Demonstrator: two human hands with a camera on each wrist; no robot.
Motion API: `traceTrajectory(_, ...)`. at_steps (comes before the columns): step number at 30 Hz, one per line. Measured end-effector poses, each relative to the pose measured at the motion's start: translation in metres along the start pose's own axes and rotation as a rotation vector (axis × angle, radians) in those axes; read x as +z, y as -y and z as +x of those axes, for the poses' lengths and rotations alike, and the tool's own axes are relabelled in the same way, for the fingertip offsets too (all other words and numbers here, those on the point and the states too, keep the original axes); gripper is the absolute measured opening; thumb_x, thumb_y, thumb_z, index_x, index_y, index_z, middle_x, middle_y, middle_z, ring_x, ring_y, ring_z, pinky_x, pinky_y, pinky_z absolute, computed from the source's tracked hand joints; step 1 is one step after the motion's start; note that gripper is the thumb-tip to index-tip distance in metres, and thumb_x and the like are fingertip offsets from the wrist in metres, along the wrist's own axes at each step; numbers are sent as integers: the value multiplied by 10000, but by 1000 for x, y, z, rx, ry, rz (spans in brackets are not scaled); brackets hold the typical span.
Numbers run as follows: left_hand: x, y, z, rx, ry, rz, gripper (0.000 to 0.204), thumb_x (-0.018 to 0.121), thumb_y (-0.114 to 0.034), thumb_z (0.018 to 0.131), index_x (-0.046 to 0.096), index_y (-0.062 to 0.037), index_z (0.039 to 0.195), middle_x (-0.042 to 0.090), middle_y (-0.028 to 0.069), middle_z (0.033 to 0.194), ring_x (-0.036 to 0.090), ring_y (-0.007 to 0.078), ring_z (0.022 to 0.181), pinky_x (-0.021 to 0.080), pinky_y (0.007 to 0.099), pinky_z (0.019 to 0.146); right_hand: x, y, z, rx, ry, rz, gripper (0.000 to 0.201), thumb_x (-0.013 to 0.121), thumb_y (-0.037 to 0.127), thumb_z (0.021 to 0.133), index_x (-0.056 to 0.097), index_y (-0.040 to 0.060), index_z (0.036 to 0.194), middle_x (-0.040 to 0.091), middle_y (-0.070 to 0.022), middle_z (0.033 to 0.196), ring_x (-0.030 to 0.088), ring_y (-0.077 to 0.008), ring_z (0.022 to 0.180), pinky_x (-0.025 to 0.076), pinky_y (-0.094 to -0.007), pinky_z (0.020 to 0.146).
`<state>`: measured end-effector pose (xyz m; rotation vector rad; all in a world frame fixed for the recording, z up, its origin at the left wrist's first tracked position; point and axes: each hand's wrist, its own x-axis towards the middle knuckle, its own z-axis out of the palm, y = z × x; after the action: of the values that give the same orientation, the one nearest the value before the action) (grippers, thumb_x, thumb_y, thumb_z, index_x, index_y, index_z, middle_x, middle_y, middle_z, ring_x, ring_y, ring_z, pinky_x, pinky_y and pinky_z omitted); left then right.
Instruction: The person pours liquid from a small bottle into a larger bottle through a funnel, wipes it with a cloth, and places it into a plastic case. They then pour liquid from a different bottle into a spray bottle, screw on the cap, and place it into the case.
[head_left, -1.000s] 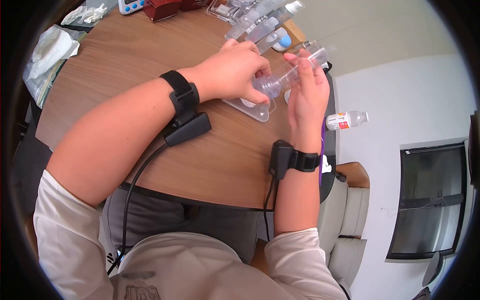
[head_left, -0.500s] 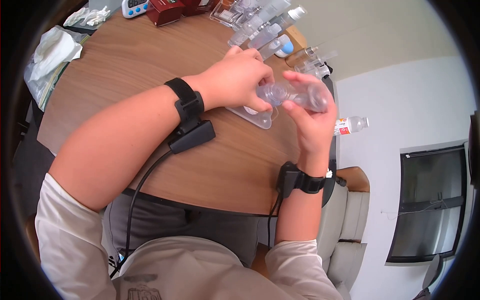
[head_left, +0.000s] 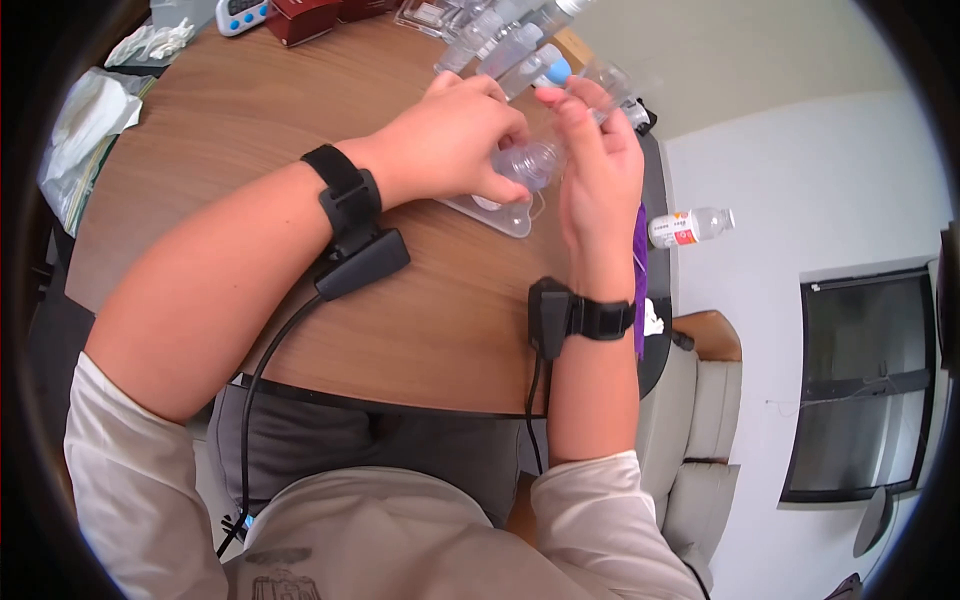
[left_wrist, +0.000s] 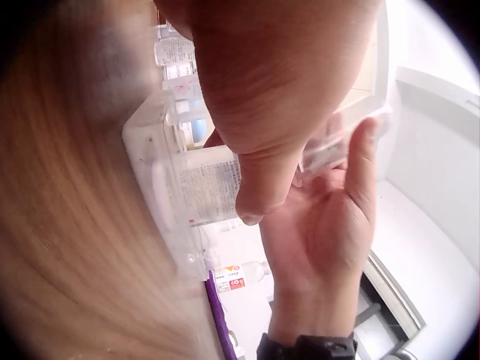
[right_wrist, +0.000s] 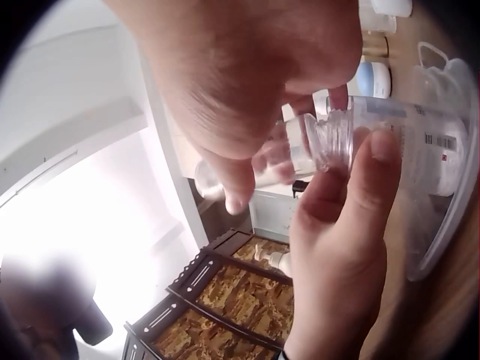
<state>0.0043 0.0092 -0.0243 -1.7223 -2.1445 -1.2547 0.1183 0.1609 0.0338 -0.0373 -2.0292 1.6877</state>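
I wear a loose, pale beige short-sleeved T-shirt (head_left: 400, 545) with a dark print (head_left: 285, 585) on its front, grey trousers (head_left: 345, 445), and a black fabric strap on each wrist, left (head_left: 335, 173) and right (head_left: 602, 320), each bearing a boxy black module, left (head_left: 362, 265) and right (head_left: 549, 318), with a thin black cable, left (head_left: 260, 375) and right (head_left: 532, 405).

Left grip (head_left: 455, 138) and right grip (head_left: 603, 175) curled, close together

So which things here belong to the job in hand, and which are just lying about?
In the job, it seems:
labelled clear bottle, in left hand
clear tube, in right hand
clear tray, probably

Just lying about:
blue-buttoned timer
red box
drink bottle
white tissue
rear clear bottles, perhaps
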Motion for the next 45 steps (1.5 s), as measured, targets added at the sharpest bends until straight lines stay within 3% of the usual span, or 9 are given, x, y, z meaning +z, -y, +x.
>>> traceTrajectory(3, -2, 0, 1, -10, -25, -13, 500, 882, -426, 744, 781, -67, 1077, 760, 45, 1049, 592, 241, 1193, 382, 421, 1074, -24, 3, -6, 63, -105, 93, 476, 831, 54, 893, 635, -31, 1318, 741, -129, 1244, 633, -155, 1154, 524, -362, 1013)
traceTrajectory(7, -3, 2, 0, -11, 38, -19, 488, 883, -410, 738, 782, -69, 1072, 762, 37, 1053, 592, 245, 1193, 381, 423, 1077, -13, 21, -27, -176, 198, -219, 439, 802, 37, 906, 637, -26, 1308, 727, -153, 1285, 654, -178, 1121, 524, -356, 1004)
traceTrajectory(13, 1, -1, 0, -4, -18, -26, 501, 885, -399, 733, 779, -66, 1092, 769, 34, 1022, 591, 249, 1191, 380, 429, 1079, -20, -2, 0, 87, -91, 71, 380, 730, 93, 993, 623, 6, 1347, 726, -154, 1290, 628, -145, 1115, 503, -320, 952)
traceTrajectory(17, -2, 2, 0, 7, -6, -14, 500, 888, -398, 729, 780, -72, 1093, 762, 39, 1053, 588, 240, 1181, 380, 422, 1075, -16, 19, -28, -153, 239, -148, 409, 796, 76, 936, 648, 33, 1315, 727, -151, 1303, 628, -135, 1161, 498, -305, 938)
traceTrajectory(23, 3, -1, 0, 15, -25, 1, 493, 887, -404, 735, 786, -74, 1087, 764, 48, 1021, 592, 244, 1174, 381, 422, 1074, -6, 5, -2, 79, -91, -37, 401, 765, 170, 989, 626, -3, 1323, 724, -139, 1315, 615, -110, 1115, 451, -273, 998)
traceTrajectory(28, -5, -2, 0, -3, 44, -22, 486, 884, -408, 742, 785, -78, 1084, 760, 42, 1037, 585, 236, 1187, 375, 421, 1077, -19, 13, -26, -144, 195, -88, 372, 728, 190, 1022, 624, -13, 1315, 714, -150, 1327, 608, -124, 1119, 433, -283, 1018)
traceTrajectory(34, 0, -2, -2, -2, -25, -27, 476, 888, -409, 737, 792, -76, 1063, 770, 28, 1009, 593, 228, 1173, 366, 411, 1079, -18, -4, -2, 137, -119, 82, 400, 770, 139, 958, 632, 26, 1316, 706, -151, 1344, 621, -145, 1114, 486, -315, 943)
traceTrajectory(39, -2, 1, -1, -7, -11, -9, 479, 891, -404, 729, 787, -78, 1064, 769, 18, 1024, 581, 217, 1193, 360, 406, 1079, -11, 20, -30, -131, 172, -126, 389, 753, 90, 957, 627, 15, 1317, 715, -134, 1309, 623, -146, 1138, 501, -321, 990)
traceTrajectory(45, 3, -1, -1, 4, -11, -36, 484, 892, -406, 727, 787, -76, 1064, 773, 19, 1025, 574, 221, 1207, 359, 404, 1081, -8, -1, -10, 14, -128, -24, 395, 759, 157, 996, 611, -3, 1325, 713, -142, 1327, 614, -117, 1140, 457, -306, 1061)
